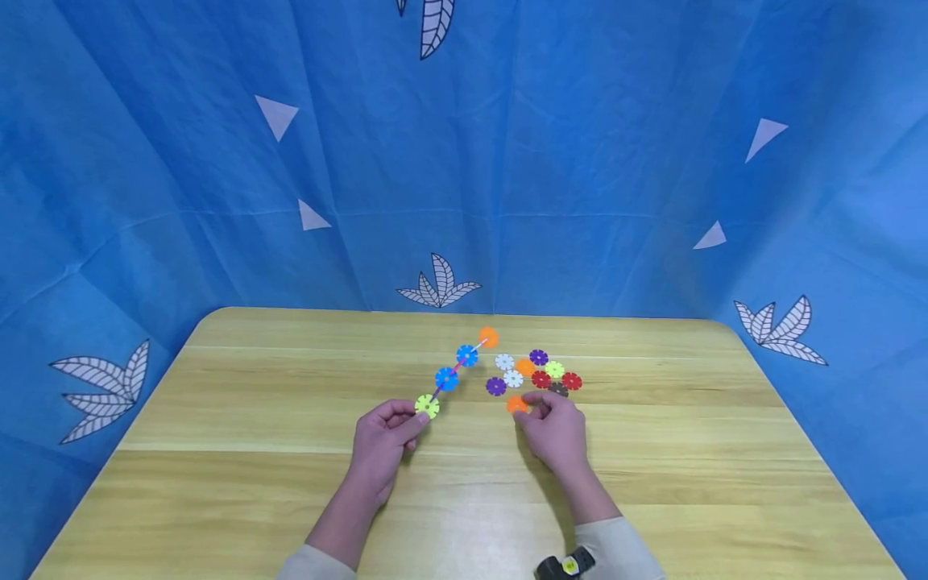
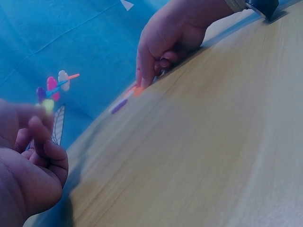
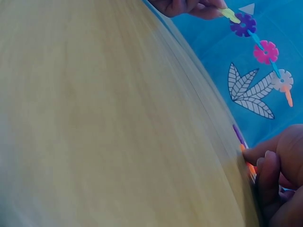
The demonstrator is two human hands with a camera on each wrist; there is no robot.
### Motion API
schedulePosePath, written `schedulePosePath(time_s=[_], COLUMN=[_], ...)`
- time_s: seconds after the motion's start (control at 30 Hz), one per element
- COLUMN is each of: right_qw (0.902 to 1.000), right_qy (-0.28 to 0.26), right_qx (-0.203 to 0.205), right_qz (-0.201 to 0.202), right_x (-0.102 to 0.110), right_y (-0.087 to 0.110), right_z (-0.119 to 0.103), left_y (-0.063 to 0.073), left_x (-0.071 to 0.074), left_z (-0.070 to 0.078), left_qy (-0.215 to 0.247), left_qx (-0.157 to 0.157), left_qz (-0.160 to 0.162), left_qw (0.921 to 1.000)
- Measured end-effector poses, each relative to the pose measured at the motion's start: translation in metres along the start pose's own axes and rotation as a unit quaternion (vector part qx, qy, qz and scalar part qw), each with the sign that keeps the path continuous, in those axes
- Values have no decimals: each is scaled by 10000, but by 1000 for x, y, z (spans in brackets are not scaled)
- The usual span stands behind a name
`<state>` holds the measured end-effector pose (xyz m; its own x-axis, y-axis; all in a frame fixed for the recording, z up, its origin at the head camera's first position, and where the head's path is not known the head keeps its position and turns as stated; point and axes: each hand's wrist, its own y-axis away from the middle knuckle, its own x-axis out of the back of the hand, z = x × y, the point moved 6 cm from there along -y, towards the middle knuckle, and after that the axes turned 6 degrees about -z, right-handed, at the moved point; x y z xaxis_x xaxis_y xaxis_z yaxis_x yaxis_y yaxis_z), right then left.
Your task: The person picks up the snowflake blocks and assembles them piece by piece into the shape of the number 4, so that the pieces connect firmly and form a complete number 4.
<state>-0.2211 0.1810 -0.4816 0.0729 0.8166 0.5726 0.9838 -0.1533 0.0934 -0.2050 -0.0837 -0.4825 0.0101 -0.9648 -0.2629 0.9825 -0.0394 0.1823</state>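
My left hand (image 1: 383, 441) pinches a yellow-green snowflake disc (image 1: 427, 406) between thumb and fingers. From that disc a chain of slotted discs slants up and away. In it are two blue discs (image 1: 446, 379), a purple disc (image 3: 243, 25), a pink disc (image 3: 266, 52) and a white disc (image 3: 282, 80), with an orange disc (image 1: 489, 337) at the far end. My right hand (image 1: 557, 433) has thumb and forefinger at the edges of a loose orange disc (image 1: 516, 404), which lies flat on the table at the near side of the pile.
Several loose discs lie just beyond my right hand: purple (image 1: 496, 387), white (image 1: 513, 378), red (image 1: 572, 381), yellow-green (image 1: 554, 369) and a dark one (image 1: 558, 389). The wooden table (image 1: 239, 467) ends at a blue curtain (image 1: 580, 161). A black device (image 1: 564, 565) sits at the right wrist.
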Motion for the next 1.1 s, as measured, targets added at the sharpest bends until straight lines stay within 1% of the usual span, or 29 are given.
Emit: schedulePosePath(time_s=[0.17,0.43,0.6,0.9,1.1], right_qw=[9996,9988,9990,9975,9957], right_qy=[-76,-180,-182,-232,-490], right_qx=[-225,-372,-208,92,258], right_qz=[-160,-281,-353,-664,-741], right_x=[0,-1,0,1,-1], right_y=[0,0,3,9,12], right_z=[0,2,1,-7,-8], left_y=[0,0,0,0,-1], left_x=[0,0,-1,-2,-2], left_z=[0,-1,-1,0,0], left_qy=[-21,-1,-42,-100,-82], left_qx=[19,36,31,32,37], left_qz=[12,33,19,-7,-19], left_qw=[10000,10000,10000,9999,10000])
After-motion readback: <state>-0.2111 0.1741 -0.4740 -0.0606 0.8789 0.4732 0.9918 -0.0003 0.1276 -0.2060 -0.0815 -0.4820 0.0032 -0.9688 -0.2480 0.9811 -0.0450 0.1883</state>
